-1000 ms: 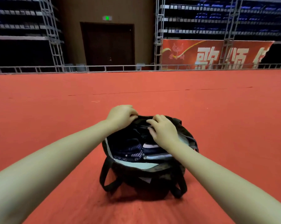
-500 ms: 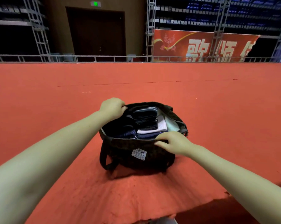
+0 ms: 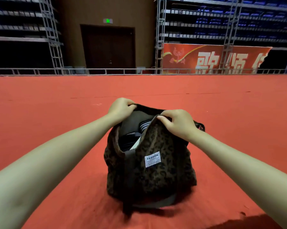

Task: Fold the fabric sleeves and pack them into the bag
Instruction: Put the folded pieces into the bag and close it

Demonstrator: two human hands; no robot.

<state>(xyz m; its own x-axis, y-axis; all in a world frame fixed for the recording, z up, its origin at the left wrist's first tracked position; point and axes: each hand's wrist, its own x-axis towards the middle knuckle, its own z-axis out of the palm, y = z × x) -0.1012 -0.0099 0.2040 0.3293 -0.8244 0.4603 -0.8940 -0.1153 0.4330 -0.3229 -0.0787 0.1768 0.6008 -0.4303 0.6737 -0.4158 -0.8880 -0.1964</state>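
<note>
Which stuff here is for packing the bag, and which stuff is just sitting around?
For the job:
bag, gripped at its rim by the left hand and right hand
folded sleeves inside it

Just around:
red carpet
red banner
dark door
metal railing

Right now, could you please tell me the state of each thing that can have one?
Leopard-print bag: upright on the red carpet, mouth open.
Folded fabric sleeves: packed inside the bag.
Left hand: gripping the bag's far rim.
Right hand: pinching the near rim.
Door: closed.
</note>
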